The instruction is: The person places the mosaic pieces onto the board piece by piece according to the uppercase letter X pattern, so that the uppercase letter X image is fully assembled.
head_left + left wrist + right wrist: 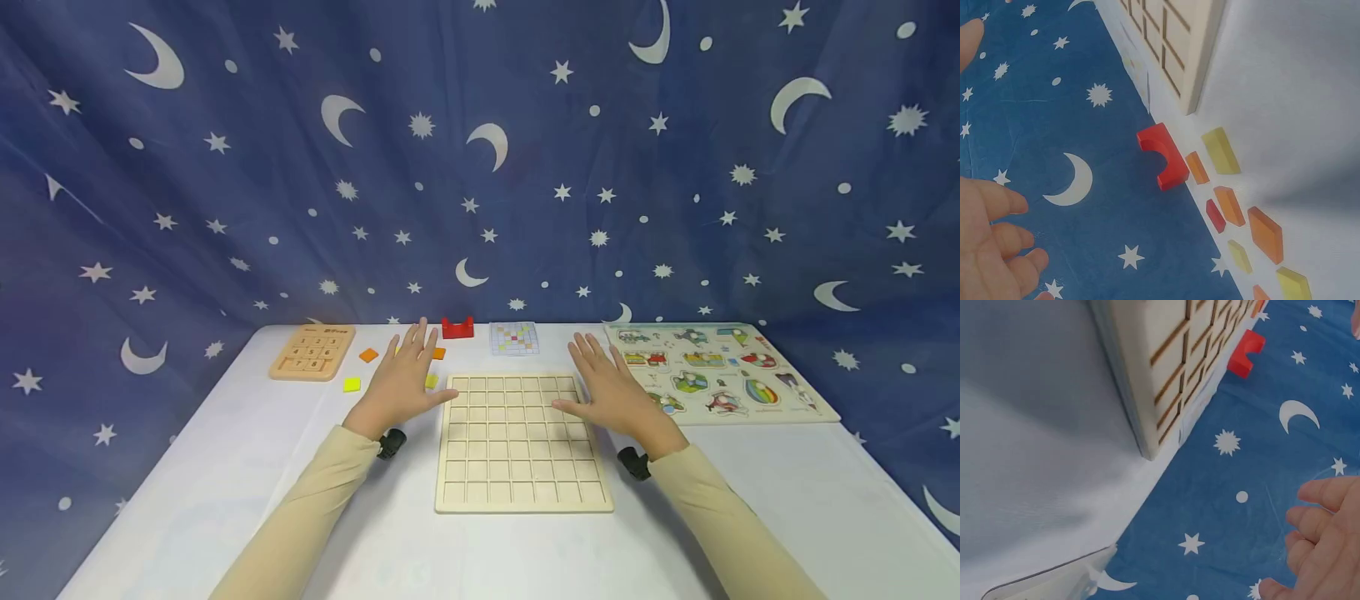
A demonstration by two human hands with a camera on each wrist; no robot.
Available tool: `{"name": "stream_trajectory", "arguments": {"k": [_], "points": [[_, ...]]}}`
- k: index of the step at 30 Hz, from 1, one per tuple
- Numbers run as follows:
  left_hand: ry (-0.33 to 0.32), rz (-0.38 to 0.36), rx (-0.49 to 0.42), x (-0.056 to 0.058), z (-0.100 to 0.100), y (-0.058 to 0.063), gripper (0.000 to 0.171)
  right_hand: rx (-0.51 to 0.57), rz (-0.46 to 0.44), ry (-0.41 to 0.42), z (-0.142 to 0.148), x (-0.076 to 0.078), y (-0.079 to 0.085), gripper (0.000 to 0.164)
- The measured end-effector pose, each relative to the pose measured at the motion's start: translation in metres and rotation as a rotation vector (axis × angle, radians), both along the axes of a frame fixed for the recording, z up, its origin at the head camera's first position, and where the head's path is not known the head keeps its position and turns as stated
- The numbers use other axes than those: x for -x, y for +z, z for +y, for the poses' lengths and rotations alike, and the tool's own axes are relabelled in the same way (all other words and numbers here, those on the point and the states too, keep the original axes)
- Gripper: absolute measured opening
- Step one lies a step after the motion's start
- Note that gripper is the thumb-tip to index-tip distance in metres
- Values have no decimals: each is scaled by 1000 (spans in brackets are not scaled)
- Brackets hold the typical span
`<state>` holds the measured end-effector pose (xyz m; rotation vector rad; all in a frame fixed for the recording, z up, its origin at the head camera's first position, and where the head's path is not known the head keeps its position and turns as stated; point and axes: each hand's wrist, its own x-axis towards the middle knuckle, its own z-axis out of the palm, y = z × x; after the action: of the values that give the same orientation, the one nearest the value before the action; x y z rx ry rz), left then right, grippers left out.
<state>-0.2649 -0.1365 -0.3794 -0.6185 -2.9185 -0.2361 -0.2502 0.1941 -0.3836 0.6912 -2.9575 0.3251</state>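
A pale wooden grid board (525, 433) lies flat on the white table in the middle of the head view. My left hand (401, 381) hovers by its upper left side, fingers spread and nothing held. Opposite it, my right hand (617, 390) is raised near the upper right side, also spread and holding nothing. Behind my left hand lie small tiles, among them a yellow tile (352, 384) and an orange tile (368, 355); the hand partly hides others. The left wrist view shows more of them, including a red tile (1215, 216). Both wrist views show loosely extended fingers.
At the table's back edge stands a red block with a curved notch (457, 328), beside a printed grid card (514, 338). A wooden number puzzle (312, 352) lies at back left. A picture puzzle board (723, 375) occupies the back right, before a starry blue curtain (525, 167).
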Motion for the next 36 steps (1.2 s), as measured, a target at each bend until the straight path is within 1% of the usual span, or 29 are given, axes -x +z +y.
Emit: {"name": "stream_trajectory", "arguments": {"k": [6, 11, 16, 19, 22, 26, 30, 33, 36], "points": [[-34, 9, -7, -10, 0, -4, 97, -32, 25, 41, 2, -7, -8, 98], [-77, 16, 13, -15, -1, -5, 95, -60, 40, 73, 3, -10, -11, 97], [-105, 24, -1, -18, -4, -7, 95, -89, 61, 107, 6, -14, -16, 96], [-102, 19, -9, -18, -7, -8, 96, -91, 71, 125, 8, -16, -18, 96], [-99, -3, -23, -18, -11, -10, 97, -97, 77, 142, 10, -18, -21, 97], [-111, -29, -58, -19, -15, -13, 97, -113, 44, 153, 13, -20, -23, 97], [-128, -58, -101, -21, -18, -16, 95, -130, 39, 187, 16, -25, -25, 95], [-135, -91, -160, -20, -21, -18, 92, -137, 33, 215, 18, -28, -27, 95], [-127, -135, -251, -16, -26, -20, 90, -137, 14, 238, 20, -30, -30, 94]]}}
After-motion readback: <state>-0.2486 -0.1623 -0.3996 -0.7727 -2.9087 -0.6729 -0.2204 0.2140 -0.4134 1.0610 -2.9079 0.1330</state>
